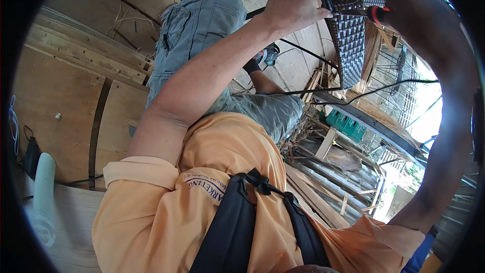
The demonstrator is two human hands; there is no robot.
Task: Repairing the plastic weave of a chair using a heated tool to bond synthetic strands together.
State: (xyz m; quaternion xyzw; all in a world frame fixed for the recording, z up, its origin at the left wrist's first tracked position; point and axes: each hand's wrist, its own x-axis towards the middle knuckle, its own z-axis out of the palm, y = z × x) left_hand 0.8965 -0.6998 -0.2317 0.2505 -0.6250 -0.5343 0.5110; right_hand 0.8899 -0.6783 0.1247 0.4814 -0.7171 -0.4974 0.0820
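Note:
Dark woven wicker furniture [348,45], apparently a chair, stands at the upper right on a thin black metal frame [308,92]. My left hand [298,6] is closed on the frame at the woven edge, its thumb and fingers against the rim. To the right, my right hand [417,17] grips a screwdriver-like tool [375,14] with a black and red handle. Its thin shaft points left, to the weave close to my left fingertips. Where the tip ends is hidden. My right fingers are dark and partly hidden from view.
My legs in grey trousers [197,35] are bent below the work. Wooden planks [91,50] and plywood [60,111] lie at left, near a pale rolled tube [44,187]. A green crate [346,124], scrap timber and a black cable [384,86] are at right.

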